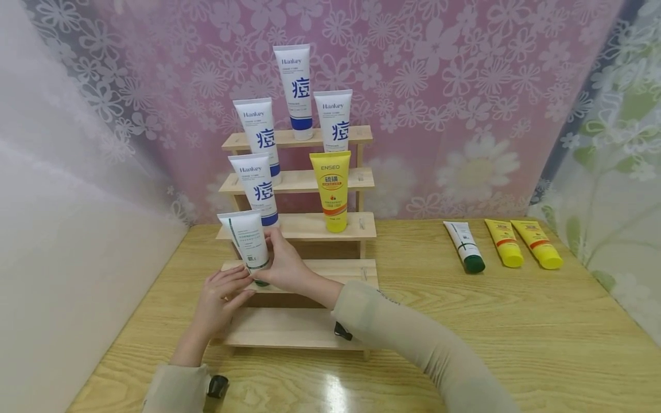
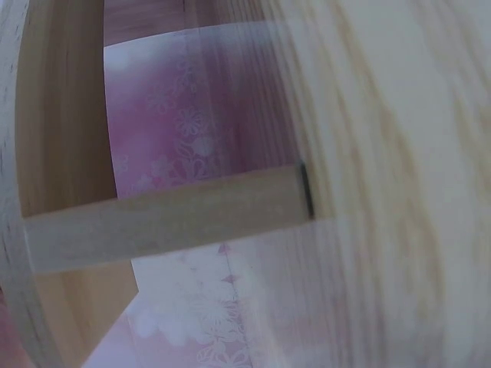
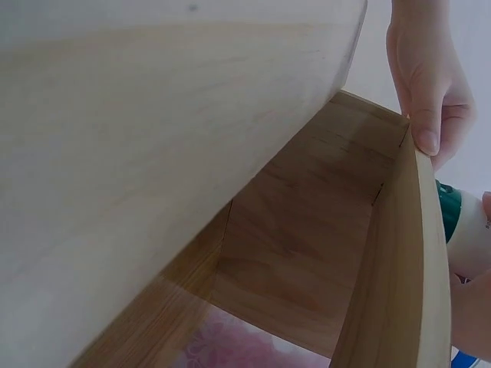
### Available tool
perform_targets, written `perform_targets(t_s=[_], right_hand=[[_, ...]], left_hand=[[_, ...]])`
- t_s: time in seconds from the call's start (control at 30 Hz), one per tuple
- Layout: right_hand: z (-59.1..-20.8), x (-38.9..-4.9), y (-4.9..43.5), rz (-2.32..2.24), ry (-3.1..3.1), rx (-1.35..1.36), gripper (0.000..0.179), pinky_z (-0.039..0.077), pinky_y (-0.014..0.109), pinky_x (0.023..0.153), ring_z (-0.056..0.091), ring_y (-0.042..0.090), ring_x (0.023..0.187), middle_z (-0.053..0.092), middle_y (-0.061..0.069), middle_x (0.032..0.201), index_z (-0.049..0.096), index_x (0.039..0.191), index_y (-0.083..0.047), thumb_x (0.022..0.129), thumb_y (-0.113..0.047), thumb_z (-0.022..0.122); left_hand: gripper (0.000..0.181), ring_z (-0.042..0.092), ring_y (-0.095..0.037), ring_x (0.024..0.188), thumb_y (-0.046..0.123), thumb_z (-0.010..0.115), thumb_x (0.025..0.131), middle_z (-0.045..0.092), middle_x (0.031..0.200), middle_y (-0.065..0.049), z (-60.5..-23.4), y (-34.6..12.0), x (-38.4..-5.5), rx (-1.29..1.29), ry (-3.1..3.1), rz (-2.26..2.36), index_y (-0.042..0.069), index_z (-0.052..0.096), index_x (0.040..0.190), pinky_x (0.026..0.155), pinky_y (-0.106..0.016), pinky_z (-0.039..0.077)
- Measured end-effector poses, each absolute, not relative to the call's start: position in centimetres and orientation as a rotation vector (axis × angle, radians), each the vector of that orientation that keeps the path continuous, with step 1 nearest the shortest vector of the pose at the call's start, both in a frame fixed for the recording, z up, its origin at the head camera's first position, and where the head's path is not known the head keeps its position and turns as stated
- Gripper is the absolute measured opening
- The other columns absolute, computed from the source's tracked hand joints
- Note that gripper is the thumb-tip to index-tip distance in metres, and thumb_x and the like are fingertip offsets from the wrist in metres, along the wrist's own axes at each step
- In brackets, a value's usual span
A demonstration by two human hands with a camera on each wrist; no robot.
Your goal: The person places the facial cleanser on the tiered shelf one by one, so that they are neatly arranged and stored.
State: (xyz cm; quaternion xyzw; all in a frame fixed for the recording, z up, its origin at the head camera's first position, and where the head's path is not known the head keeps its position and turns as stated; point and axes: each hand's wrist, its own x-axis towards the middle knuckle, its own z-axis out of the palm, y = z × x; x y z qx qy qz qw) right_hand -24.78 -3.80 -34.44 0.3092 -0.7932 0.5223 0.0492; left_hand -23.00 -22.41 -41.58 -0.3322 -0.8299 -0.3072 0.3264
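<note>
My right hand (image 1: 286,265) holds a white squeeze tube (image 1: 249,240) with green lettering, cap down, at the left end of the second-lowest step of a wooden stepped display stand (image 1: 335,272). The tube's green cap (image 3: 448,208) shows just behind the step's edge in the right wrist view. On the stand's left, my left hand (image 1: 221,299) has its thumb on that step's front edge and its fingers over the top, close to the cap. One step higher, a white-and-blue tube (image 1: 255,189) stands right behind. The left wrist view shows only stand boards (image 2: 399,192), no hand.
More white-and-blue tubes (image 1: 299,86) stand on the upper steps, with a yellow tube (image 1: 333,192) on the middle step's right. On the table (image 1: 465,321) at right lie a white tube with green cap (image 1: 465,246) and two yellow tubes (image 1: 505,242). A flowered cloth (image 1: 423,115) hangs behind.
</note>
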Motion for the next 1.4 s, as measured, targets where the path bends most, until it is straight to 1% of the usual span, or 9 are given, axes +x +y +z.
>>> perform_targets(t_s=[0.2,0.4,0.57,0.7,0.83,0.97,1.07,1.27,1.4], right_hand=[[-34.3,-24.6,-3.6,1.603,-2.44,0.946,0.076,0.042,0.023,0.082,0.049,0.014,0.103,0.048,0.008,0.117,0.027,0.127,-0.012,0.069,-0.003,0.075],[-33.8,-23.9,-2.7,1.672,-2.44,0.964,0.076,0.041,0.027,0.088,0.05,0.017,0.107,0.048,0.007,0.118,0.026,0.13,-0.015,0.071,-0.005,0.074],[-33.5,-23.1,-1.4,1.626,-2.479,0.964,0.068,0.036,0.023,0.092,0.048,0.012,0.109,0.048,0.003,0.119,0.033,0.125,-0.014,0.071,-0.007,0.074],[-33.3,-22.6,-0.1,1.543,-2.541,0.939,0.061,0.034,0.024,0.094,0.046,0.013,0.112,0.048,0.005,0.123,0.037,0.123,-0.011,0.073,-0.01,0.073],[-33.3,-22.2,1.6,1.506,-2.558,0.906,0.057,0.033,0.027,0.095,0.046,0.02,0.113,0.049,0.009,0.121,0.041,0.121,-0.005,0.073,-0.009,0.072],[-33.4,-21.7,3.6,1.498,-2.552,0.871,0.054,0.034,0.028,0.095,0.047,0.022,0.112,0.051,0.008,0.118,0.045,0.118,-0.003,0.073,-0.009,0.073],[-33.7,-21.3,5.2,1.474,-2.539,0.846,0.05,0.035,0.031,0.095,0.048,0.022,0.11,0.052,0.007,0.115,0.047,0.115,-0.003,0.073,-0.01,0.073],[-34.1,-20.9,8.1,1.404,-2.484,0.843,0.045,0.037,0.04,0.092,0.05,0.027,0.107,0.055,0.01,0.111,0.051,0.11,-0.001,0.072,-0.009,0.074],[-34.2,-20.7,10.0,1.372,-2.487,0.811,0.043,0.037,0.041,0.092,0.05,0.028,0.105,0.055,0.011,0.109,0.051,0.108,0.0,0.072,-0.008,0.073]], left_hand=[[0.027,0.056,-0.025,0.101,0.006,0.076,0.064,0.065,0.1,-0.012,-41.6,-22.4,-23.0,-0.864,-2.179,-0.791,0.003,0.07,0.09,0.089,-0.056,0.027],[0.025,0.055,-0.023,0.103,0.01,0.075,0.068,0.064,0.102,-0.012,-41.5,-22.5,-23.0,-0.855,-2.203,-0.809,0.003,0.069,0.091,0.093,-0.052,0.026],[0.026,0.054,-0.023,0.104,0.015,0.074,0.069,0.064,0.102,-0.011,-41.6,-22.6,-23.0,-0.853,-2.208,-0.817,0.003,0.069,0.091,0.093,-0.051,0.026],[0.026,0.055,-0.024,0.102,0.013,0.075,0.068,0.064,0.101,-0.011,-41.6,-22.6,-23.1,-0.851,-2.202,-0.811,0.003,0.069,0.091,0.093,-0.052,0.026],[0.027,0.055,-0.025,0.101,0.01,0.076,0.065,0.064,0.101,-0.01,-41.6,-22.5,-23.0,-0.839,-2.202,-0.799,0.003,0.069,0.09,0.092,-0.053,0.026],[0.028,0.055,-0.026,0.101,0.008,0.077,0.063,0.065,0.1,-0.01,-41.6,-22.4,-23.0,-0.827,-2.214,-0.795,0.003,0.069,0.09,0.092,-0.053,0.026],[0.028,0.055,-0.026,0.101,0.008,0.076,0.064,0.064,0.101,-0.01,-41.7,-22.5,-23.0,-0.825,-2.221,-0.802,0.003,0.069,0.09,0.093,-0.052,0.025],[0.027,0.054,-0.026,0.102,0.009,0.076,0.065,0.064,0.103,-0.01,-41.7,-22.6,-23.0,-0.817,-2.246,-0.803,0.004,0.069,0.091,0.094,-0.051,0.024],[0.027,0.054,-0.027,0.103,0.009,0.075,0.066,0.064,0.103,-0.01,-41.6,-22.5,-23.0,-0.812,-2.262,-0.8,0.004,0.069,0.091,0.094,-0.052,0.024]])
